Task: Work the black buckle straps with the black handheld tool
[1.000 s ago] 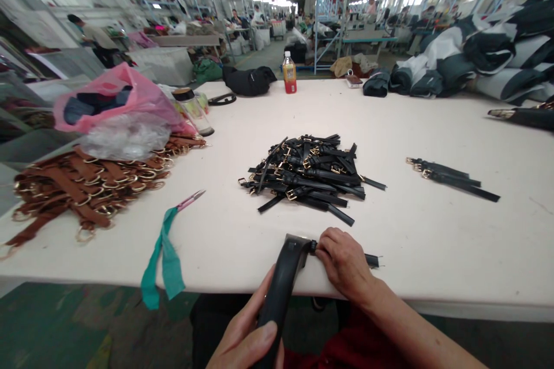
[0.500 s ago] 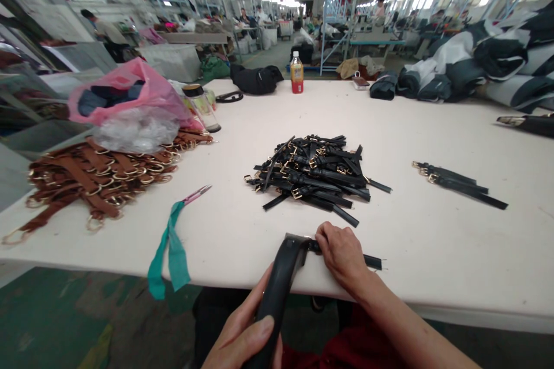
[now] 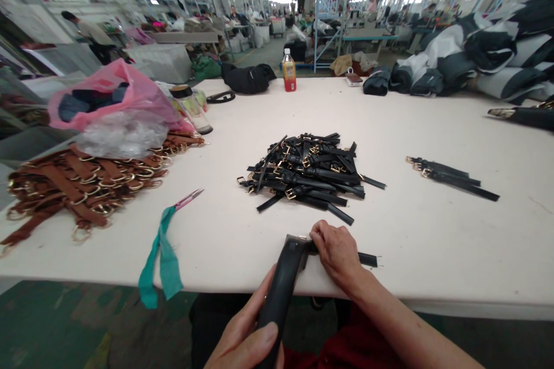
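While the left hand (image 3: pixel 246 337) wraps around the lower end of a wide black strap-like piece (image 3: pixel 281 285), thumb laid along its face and fingers closed on it, the right hand (image 3: pixel 335 253) presses down flat on a narrow black leather strap (image 3: pixel 367 259) at the near edge of the pale worktop (image 3: pixel 433 242), fingers curled over the spot where the strap meets the top end of the wide piece. That wide piece slants from the person's lap up onto the worktop edge, and the narrow strap's free end sticks out to the right of the right hand, lying flat. Just beyond the hands sits a heap of black leather straps with gold buckles (image 3: pixel 307 176), apart from them. Further right lie a few more black buckled straps (image 3: pixel 450 177) in a small row. To the left, pink-handled snips tied with a teal ribbon (image 3: pixel 167 242) rest on the worktop, the ribbon hanging over the edge. Beyond those is a pile of brown leather straps with gold rings (image 3: pixel 82 184), with a pink plastic bag (image 3: pixel 112 98) and a clear plastic bag (image 3: pixel 123 135) resting against it. An orange drink bottle (image 3: pixel 289 72) stands upright at the far edge.
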The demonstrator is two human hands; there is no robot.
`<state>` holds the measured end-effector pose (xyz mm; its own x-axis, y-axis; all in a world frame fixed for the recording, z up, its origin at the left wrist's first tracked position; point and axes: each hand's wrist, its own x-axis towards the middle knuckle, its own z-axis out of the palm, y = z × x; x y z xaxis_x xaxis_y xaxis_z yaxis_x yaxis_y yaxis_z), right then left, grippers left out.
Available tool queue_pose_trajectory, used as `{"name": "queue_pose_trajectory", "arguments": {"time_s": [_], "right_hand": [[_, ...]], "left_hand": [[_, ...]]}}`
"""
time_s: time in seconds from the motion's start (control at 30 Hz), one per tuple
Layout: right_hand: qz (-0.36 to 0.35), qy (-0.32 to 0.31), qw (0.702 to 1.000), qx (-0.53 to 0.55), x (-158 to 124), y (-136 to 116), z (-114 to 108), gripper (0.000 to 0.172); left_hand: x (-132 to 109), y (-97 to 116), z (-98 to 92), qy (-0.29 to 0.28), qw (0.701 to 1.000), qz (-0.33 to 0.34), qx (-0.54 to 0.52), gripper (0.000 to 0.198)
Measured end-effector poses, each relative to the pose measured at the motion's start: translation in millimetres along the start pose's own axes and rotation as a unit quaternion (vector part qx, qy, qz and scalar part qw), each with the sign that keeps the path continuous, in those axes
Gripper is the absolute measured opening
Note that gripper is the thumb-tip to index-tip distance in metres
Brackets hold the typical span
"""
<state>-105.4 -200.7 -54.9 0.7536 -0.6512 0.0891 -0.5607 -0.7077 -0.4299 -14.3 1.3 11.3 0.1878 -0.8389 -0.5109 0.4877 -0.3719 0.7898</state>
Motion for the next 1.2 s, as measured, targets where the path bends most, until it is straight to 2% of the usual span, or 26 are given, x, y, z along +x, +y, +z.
{"name": "queue_pose_trajectory", "arguments": {"time_s": [0.13, 0.23, 0.33, 0.4, 0.47, 0.57, 0.83, 1.0, 1.2], "right_hand": [[0.003, 0.007, 0.998, 0.058, -1, 2, -3, 0.019], [0.003, 0.005, 0.988, 0.153, -4, 7, -4, 0.011], [-0.019, 0.016, 0.972, 0.233, -10, 14, -6, 0.024], [-0.039, 0.041, 0.973, 0.223, -16, 19, -8, 0.028], [-0.052, 0.053, 0.979, 0.190, -20, 23, -9, 0.022], [-0.059, 0.043, 0.983, 0.168, -25, 27, -9, 0.015], [-0.047, 0.042, 0.983, 0.170, -25, 29, -6, 0.014], [-0.040, 0.045, 0.983, 0.174, -25, 30, -4, 0.014], [-0.040, 0.046, 0.982, 0.180, -25, 31, -4, 0.014]], "left_hand": [[4, 6, -0.2, -0.021, 0.999, 0.007, 0.026, 0.073], [6, 10, -0.6, -0.026, 0.998, 0.005, 0.049, 0.072], [7, 11, 0.7, -0.014, 0.999, -0.002, 0.052, 0.073], [7, 11, 2.0, -0.010, 0.999, 0.000, 0.046, 0.073], [8, 11, 3.0, -0.006, 0.999, 0.002, 0.040, 0.074], [9, 11, 3.5, 0.010, 0.999, -0.004, 0.032, 0.077], [20, 12, 3.5, 0.014, 0.999, -0.011, 0.048, 0.084], [25, 14, 7.2, 0.032, 0.998, -0.002, 0.054, 0.077], [11, 15, 9.7, 0.041, 0.997, -0.008, 0.067, 0.073]]}}
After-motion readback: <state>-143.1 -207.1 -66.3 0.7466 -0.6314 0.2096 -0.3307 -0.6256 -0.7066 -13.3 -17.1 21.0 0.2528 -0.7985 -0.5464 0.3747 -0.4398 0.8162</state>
